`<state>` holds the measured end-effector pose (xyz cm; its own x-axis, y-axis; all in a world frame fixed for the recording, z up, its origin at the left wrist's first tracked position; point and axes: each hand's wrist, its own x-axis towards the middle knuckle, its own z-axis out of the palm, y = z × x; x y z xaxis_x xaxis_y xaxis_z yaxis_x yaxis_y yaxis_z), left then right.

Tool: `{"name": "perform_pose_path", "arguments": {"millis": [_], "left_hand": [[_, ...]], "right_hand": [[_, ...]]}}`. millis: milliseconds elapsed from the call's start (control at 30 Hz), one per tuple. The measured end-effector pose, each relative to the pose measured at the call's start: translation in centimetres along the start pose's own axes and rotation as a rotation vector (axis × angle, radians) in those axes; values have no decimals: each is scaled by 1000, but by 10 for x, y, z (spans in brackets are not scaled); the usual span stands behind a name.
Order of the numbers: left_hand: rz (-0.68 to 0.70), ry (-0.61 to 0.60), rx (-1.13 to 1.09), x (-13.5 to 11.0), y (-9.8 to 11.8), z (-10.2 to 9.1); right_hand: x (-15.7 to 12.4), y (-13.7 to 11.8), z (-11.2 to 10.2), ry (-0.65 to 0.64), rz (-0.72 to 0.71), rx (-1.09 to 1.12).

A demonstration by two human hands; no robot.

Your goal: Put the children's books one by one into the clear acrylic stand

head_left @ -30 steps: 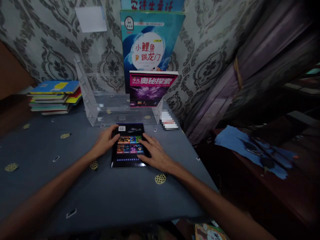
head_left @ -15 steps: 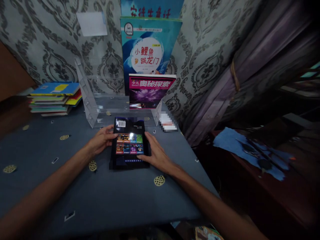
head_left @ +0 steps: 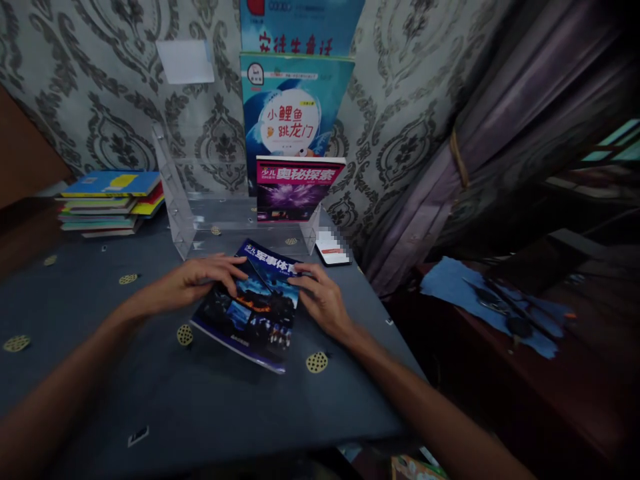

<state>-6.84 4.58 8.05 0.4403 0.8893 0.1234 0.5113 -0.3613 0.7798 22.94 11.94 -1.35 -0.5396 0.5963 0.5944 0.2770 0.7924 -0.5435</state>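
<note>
A dark blue book (head_left: 260,307) with a military picture on its cover lies front side up and slightly turned, low over the table in front of me. My left hand (head_left: 207,277) grips its upper left edge, with fingers over the cover. At the upper right edge, my right hand (head_left: 323,300) holds the book, fingertips on the cover near the title. Just beyond is a clear acrylic book stand (head_left: 175,200). A magenta book (head_left: 295,193) leans upright in its front right tier, with a teal book (head_left: 290,120) and a blue book (head_left: 300,23) behind and above it.
To the left is a stack of books (head_left: 110,203) topped by a blue one. A phone (head_left: 333,247) lies right of the stand. A blue cloth (head_left: 450,283) with dark tools sits on a dark red surface at right, below a tied curtain (head_left: 440,173).
The book has been flipped from its back cover, with the barcode, to its front cover, and is now turned at an angle. Both hands have shifted along its edges.
</note>
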Motion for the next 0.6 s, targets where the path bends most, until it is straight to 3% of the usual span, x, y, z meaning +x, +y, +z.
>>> {"name": "perform_pose_path", "arguments": {"millis": [133, 233, 400, 500, 600], "left_hand": [[36, -14, 188, -10, -39, 17], [59, -13, 284, -21, -61, 35], [64, -17, 424, -30, -62, 50], [42, 16, 446, -21, -62, 49], [30, 122, 429, -3, -69, 46]], "right_hand": [[-9, 11, 4, -192, -70, -151], [-10, 17, 3, -245, -72, -180], [-4, 20, -2, -329, -41, -179], [3, 9, 0, -367, -17, -258], [20, -12, 13, -433, 16, -355]]}}
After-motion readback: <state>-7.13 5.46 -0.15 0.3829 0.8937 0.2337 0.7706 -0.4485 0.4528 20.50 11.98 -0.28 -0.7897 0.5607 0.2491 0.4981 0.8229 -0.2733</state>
